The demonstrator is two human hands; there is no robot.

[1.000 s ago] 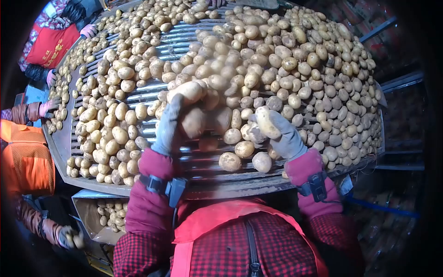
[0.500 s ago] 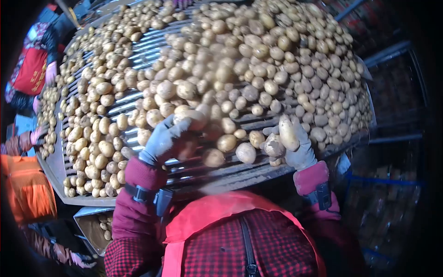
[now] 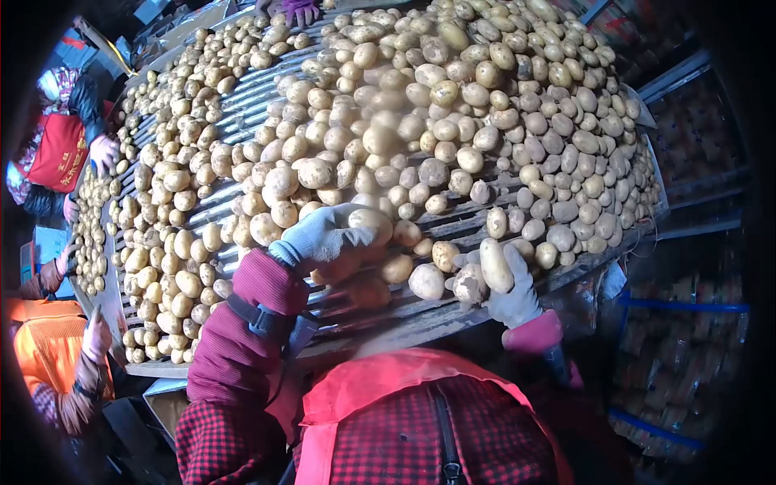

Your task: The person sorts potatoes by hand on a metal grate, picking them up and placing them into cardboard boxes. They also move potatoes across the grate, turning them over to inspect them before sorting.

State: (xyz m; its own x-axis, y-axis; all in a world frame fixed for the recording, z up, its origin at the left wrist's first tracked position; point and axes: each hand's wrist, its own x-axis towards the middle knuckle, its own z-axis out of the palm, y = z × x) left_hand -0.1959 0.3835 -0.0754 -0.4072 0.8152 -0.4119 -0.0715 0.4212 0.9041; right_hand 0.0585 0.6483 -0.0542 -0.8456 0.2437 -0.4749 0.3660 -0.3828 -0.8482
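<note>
Potatoes lie in a thick spread on a slatted metal table (image 3: pixel 242 109). My left hand (image 3: pixel 327 234), in a grey-blue glove, is closed around a potato (image 3: pixel 372 225) just above the slats. Near the table's front edge, my right hand (image 3: pixel 511 293), in a pale glove, holds a long potato (image 3: pixel 495 265) upright against its palm. A rounder, dirt-marked potato (image 3: pixel 470 284) sits at the fingertips of that same hand. Between my hands lie a pale potato (image 3: pixel 427 281) and a brownish one (image 3: pixel 444 255).
A person in a red apron (image 3: pixel 58 152) and one in an orange vest (image 3: pixel 55 347) stand at the left side. Another person's purple-gloved hand (image 3: pixel 299 11) is at the far edge. A bin (image 3: pixel 167 390) is below the front-left corner; blue-framed stacks (image 3: pixel 683 356) stand at right.
My left hand has moved right with its potato. My right hand is a little lower and further left. The orange-vested person's raised hand now shows, and the view has shifted slightly.
</note>
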